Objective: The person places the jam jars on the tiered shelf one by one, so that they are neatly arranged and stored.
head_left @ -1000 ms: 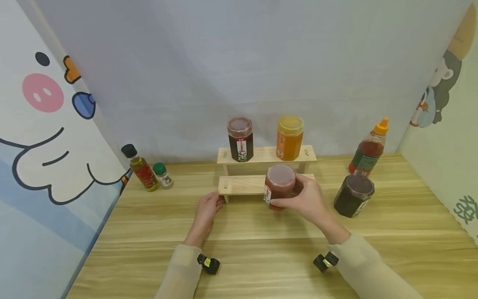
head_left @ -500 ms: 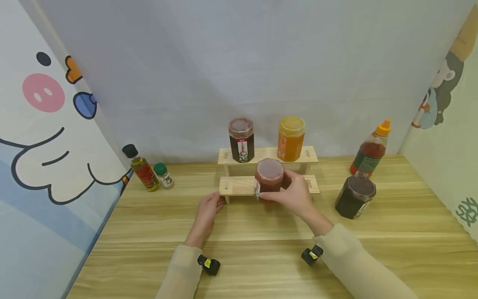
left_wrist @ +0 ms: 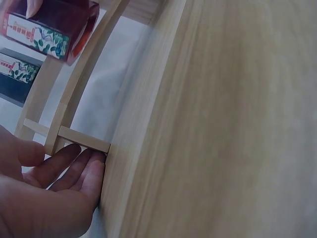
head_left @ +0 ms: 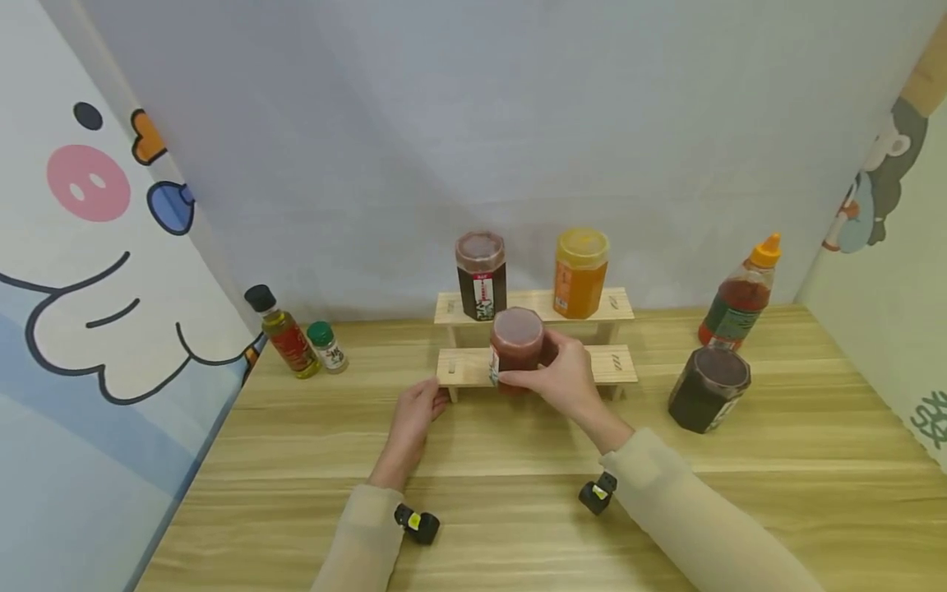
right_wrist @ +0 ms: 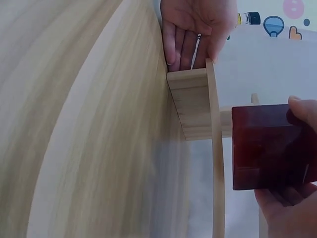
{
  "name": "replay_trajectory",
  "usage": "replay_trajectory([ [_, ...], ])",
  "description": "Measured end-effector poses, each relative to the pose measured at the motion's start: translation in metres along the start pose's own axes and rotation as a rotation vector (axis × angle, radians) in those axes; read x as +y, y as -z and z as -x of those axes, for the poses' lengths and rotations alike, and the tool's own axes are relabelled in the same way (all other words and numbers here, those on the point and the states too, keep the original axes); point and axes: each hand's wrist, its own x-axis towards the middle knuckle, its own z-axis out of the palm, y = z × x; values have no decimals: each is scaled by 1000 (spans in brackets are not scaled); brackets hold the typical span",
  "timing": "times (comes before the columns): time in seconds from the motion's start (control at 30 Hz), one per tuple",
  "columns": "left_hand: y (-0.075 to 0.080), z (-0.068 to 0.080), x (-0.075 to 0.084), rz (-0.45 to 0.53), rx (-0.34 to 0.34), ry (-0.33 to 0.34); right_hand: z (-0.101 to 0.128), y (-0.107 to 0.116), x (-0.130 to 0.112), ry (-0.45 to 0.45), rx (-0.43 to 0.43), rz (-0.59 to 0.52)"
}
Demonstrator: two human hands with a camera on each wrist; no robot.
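A wooden table (head_left: 296,460) bears a two-tier stand (head_left: 447,307). The left hand (head_left: 414,411) holds the near tier's left end between thumb and fingers; the right hand (head_left: 568,380), spread to a red jar (head_left: 515,345)'s width, grips that jar just above the near tier. A green-capped shaker (head_left: 328,349) stands far left.

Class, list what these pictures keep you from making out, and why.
Head: middle of lower shelf, behind held jar and right hand.
Head: print on shaker, too small.
Left wrist: lid of upper dark jar, off left edge.
Right wrist: lid of held jar, off right edge.
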Motion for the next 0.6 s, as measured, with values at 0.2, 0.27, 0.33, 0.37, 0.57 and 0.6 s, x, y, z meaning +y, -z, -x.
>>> replay_trajectory([
  [0.2,1,-3,-5,-3,12,-1,-4,-14,3,27,16,-18],
  [0.27,0,-3,-5,-4,11,-3,-5,-18,4,33,28,-21],
  [0.33,1,-3,-6,-8,10,-4,-8,-22,13,40,45,-20],
  [0.37,1,-3,-6,-9,9,-3,-10,-24,19,45,54,-16],
  [0.57,1,-4,-5,5,20,6,-20,-34,43,49,82,25],
  [0.6,1,-4,-5,3,23,5,-20,-35,43,48,82,31],
])
